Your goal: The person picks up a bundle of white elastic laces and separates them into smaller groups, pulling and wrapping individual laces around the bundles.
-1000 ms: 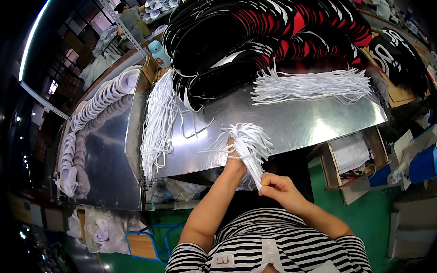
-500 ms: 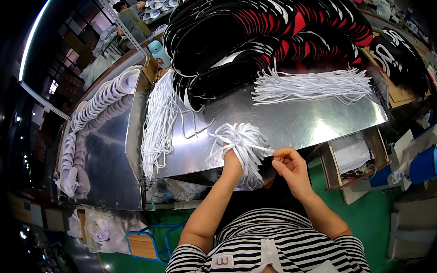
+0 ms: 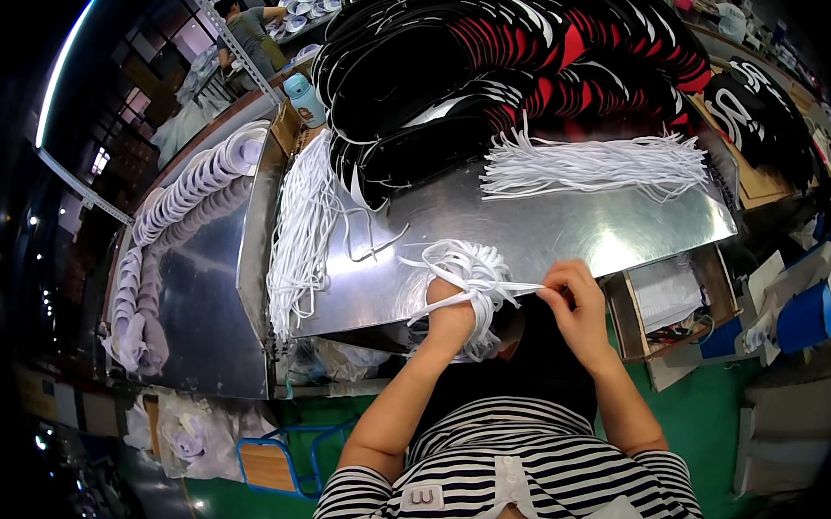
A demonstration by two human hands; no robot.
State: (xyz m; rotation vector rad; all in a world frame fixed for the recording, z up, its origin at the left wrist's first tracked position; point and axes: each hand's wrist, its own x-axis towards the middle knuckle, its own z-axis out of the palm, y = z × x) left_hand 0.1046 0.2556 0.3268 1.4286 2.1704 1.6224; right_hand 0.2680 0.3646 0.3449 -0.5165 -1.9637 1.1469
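Observation:
My left hand (image 3: 450, 315) is closed around a looped bundle of white shoelaces (image 3: 476, 268) at the front edge of the metal table (image 3: 432, 212). Lace loops partly cover its fingers. From the bundle, a few lace strands (image 3: 526, 288) run taut to my right hand (image 3: 577, 306), which pinches their ends between thumb and fingers. Straight white laces (image 3: 597, 166) lie in a sheaf on the right of the tabletop. Another long heap of laces (image 3: 302, 241) hangs over the table's left side.
Stacked black and red shoe uppers (image 3: 408, 84) rise at the back of the table. A light-blue bottle (image 3: 304, 102) stands behind the left laces. White curved pieces (image 3: 199, 190) line the left tray. Under the table's right side is an open drawer (image 3: 672, 295); a stool (image 3: 267, 467) stands lower left.
My right hand has moved to the right and slightly up, drawing strands out from the bundle. My left hand has turned, and the bundle looks more tightly gathered.

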